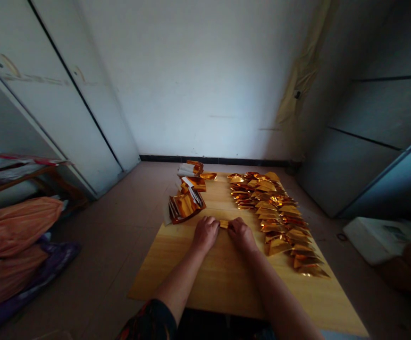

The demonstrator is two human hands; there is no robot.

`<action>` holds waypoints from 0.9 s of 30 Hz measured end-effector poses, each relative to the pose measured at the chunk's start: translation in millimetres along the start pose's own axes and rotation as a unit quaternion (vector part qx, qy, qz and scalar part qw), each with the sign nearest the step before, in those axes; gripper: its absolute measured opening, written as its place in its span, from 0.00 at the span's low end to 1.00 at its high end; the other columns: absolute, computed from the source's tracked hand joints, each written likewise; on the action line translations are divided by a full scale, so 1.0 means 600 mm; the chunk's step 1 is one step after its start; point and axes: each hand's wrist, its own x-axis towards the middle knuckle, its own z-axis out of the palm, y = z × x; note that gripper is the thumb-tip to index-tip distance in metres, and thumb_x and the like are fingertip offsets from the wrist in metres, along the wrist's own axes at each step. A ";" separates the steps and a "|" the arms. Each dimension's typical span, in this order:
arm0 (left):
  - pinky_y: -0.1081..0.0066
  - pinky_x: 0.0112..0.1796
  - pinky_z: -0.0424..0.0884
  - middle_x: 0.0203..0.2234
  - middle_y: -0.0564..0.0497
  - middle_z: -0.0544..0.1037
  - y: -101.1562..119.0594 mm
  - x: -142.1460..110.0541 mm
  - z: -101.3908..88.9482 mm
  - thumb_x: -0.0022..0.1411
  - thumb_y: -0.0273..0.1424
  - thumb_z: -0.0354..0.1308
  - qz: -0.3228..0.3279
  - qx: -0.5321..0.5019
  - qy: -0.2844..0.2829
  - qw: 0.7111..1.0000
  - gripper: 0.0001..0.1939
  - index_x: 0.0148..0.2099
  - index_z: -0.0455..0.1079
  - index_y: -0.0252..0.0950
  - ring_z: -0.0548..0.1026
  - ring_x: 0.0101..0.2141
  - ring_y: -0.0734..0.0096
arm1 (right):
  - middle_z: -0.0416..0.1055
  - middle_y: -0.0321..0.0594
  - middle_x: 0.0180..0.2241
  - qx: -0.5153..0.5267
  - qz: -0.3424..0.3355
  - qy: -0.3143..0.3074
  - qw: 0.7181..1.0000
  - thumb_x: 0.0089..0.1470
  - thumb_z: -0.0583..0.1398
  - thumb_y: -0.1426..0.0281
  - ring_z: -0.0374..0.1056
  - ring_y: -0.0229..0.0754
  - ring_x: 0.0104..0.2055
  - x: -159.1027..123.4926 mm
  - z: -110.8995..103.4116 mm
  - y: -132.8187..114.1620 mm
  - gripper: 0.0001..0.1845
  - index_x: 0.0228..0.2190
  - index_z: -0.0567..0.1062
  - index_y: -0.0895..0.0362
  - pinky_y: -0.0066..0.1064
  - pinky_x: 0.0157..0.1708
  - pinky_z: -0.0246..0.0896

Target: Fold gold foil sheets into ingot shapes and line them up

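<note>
A small strip of folded gold foil paper (224,224) spans the gap between my hands, low over the wooden tabletop (222,274). My left hand (206,232) is closed on its left end. At the right end, my right hand (241,233) grips it with curled fingers. The fingertips hide both ends of the strip. Just beyond my left hand lies a curled stack of gold foil sheets (186,206) with white backing. To the right of my right hand, folded gold foil pieces (276,212) lie in overlapping rows.
More foil sheets (193,183) lie toward the table's far left corner, near a single folded piece (208,176). A white wall (198,85) rises behind the table. Pale cabinets (67,85) stand at left, and a white box (378,238) sits on the floor at right.
</note>
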 end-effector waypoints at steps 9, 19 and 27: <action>0.67 0.38 0.63 0.32 0.47 0.72 0.000 -0.001 0.000 0.64 0.27 0.47 -0.002 0.035 -0.007 0.999 0.12 0.35 0.72 0.37 0.67 0.37 0.65 | 0.69 0.41 0.34 -0.031 0.040 0.033 0.998 0.56 0.53 0.74 0.65 0.36 0.34 -0.006 0.011 -0.003 0.09 0.31 0.74 0.58 0.23 0.34 0.57; 0.67 0.39 0.64 0.31 0.47 0.71 0.004 -0.004 0.002 0.63 0.25 0.49 -0.012 0.038 0.017 0.999 0.08 0.34 0.69 0.36 0.67 0.36 0.65 | 0.69 0.38 0.33 -0.087 0.057 0.037 0.994 0.59 0.52 0.73 0.63 0.33 0.28 -0.015 0.013 -0.019 0.10 0.31 0.73 0.56 0.24 0.27 0.49; 0.68 0.36 0.65 0.29 0.49 0.71 0.002 -0.006 0.006 0.59 0.25 0.54 -0.008 0.032 0.046 0.998 0.03 0.33 0.67 0.37 0.68 0.35 0.65 | 0.69 0.36 0.32 -0.101 0.055 0.036 0.993 0.60 0.52 0.70 0.63 0.33 0.27 -0.015 0.018 -0.015 0.09 0.32 0.71 0.56 0.25 0.25 0.44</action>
